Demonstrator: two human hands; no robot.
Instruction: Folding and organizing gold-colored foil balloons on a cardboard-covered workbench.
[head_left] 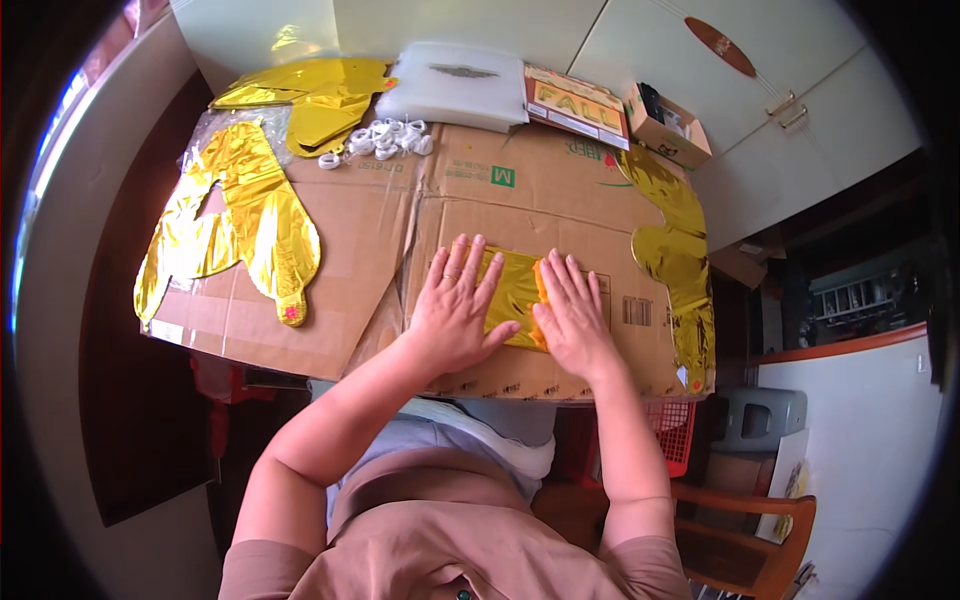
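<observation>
At the near, 6 o'clock edge of a cardboard-covered tabletop (360, 215), a person in a brown top spreads both hands palm down over a gold foil sheet (512, 300), with a strip of cardboard between the foil and that edge. The left hand (455, 310), flat and unclenched with fingers extended toward 12, covers the foil's 9 o'clock side; the right hand (578, 315), equally flat and grasping nothing visible, lies at its 3 o'clock side beside an orange strip (541, 285). Bare cardboard stretches from the left hand to a shaped foil piece (240, 215) between 9 and 10, one tip reaching the border. A narrower band separates the right hand from a wavy foil piece (675, 255) lining the 3 o'clock edge. Farther out, white coils (390, 140) cluster toward 11, with stacked gold foil (335, 105) behind. Along the far edge sit a translucent plastic pack (450, 95) near 12, a printed box (578, 105) toward 1 and an open carton (675, 140) past it, backed by pale cabinets (500, 28).
</observation>
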